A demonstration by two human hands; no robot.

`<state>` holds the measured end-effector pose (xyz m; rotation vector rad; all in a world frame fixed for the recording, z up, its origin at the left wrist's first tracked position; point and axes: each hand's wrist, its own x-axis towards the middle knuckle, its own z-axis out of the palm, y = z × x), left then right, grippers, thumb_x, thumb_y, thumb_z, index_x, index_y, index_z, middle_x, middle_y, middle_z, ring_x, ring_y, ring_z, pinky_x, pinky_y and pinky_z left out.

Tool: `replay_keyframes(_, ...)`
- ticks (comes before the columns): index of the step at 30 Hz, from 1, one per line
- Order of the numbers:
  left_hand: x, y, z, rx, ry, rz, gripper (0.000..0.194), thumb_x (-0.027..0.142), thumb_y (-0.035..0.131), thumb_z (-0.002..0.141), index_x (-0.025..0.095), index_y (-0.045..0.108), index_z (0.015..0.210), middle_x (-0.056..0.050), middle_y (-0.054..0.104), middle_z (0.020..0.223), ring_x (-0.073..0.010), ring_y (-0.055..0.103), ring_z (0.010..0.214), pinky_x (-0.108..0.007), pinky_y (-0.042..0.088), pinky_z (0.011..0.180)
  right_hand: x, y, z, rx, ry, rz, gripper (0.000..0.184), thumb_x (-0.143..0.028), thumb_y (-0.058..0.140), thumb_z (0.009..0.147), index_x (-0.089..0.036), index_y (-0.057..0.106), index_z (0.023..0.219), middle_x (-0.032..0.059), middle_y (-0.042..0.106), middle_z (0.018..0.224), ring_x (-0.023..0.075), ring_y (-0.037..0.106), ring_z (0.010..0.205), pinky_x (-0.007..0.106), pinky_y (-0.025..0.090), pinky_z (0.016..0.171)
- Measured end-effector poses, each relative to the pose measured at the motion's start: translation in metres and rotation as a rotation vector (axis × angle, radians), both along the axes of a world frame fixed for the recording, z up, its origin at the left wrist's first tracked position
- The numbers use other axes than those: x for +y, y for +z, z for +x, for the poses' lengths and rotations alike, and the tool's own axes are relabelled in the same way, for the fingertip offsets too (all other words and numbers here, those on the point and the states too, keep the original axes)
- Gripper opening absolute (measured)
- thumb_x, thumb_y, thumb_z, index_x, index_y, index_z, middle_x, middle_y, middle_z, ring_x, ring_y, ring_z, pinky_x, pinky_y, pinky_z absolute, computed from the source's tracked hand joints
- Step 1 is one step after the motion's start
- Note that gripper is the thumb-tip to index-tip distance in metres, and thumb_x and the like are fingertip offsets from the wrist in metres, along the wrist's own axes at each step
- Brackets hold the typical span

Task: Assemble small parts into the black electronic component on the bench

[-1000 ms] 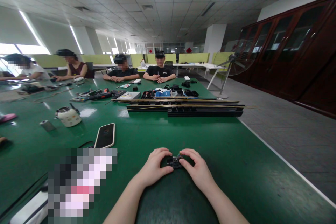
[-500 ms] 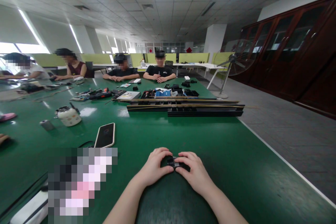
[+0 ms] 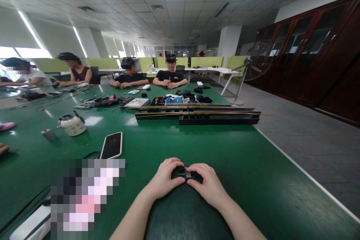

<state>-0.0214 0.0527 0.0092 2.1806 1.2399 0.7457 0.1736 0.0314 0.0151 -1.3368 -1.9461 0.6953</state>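
A small black part [image 3: 186, 173] sits between my two hands, low over the green table [image 3: 247, 165] near its front edge. My left hand [image 3: 165, 178] curls round its left end, fingers bent and pinching. My right hand [image 3: 208, 185] grips its right end with fingers pressed together over it. Most of the part is hidden by my fingers. A dark rounded mat or pad [image 3: 188, 213] lies under my wrists.
A phone [image 3: 112, 145] lies face up to the left. Further left stand a white kettle-like pot [image 3: 72, 125] and a small metal cylinder [image 3: 49, 134]. Long black rails with thin rods [image 3: 197, 114] cross the table ahead. Several people sit at the far end.
My right hand has closed in over the black part, fingers now covering more of it. My left hand stays put.
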Motion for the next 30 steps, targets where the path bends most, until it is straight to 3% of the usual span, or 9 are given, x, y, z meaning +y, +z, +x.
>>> replay_keyframes(30, 0.0003, -0.0026, -0.0007, -0.012, -0.004, 0.010, 0.038, 0.032, 0.066, 0.073, 0.022, 0.057, 0.108, -0.007, 0.056, 0.116, -0.0248, 0.047, 0.112, -0.039, 0.036, 0.098, -0.0010, 0.0002, -0.0002, -0.002, -0.042, -0.024, 0.030, -0.024, 0.063, 0.069, -0.028, 0.063, 0.098, 0.0017, 0.066, 0.103, 0.0226, 0.056, 0.100, 0.039, 0.038, 0.091)
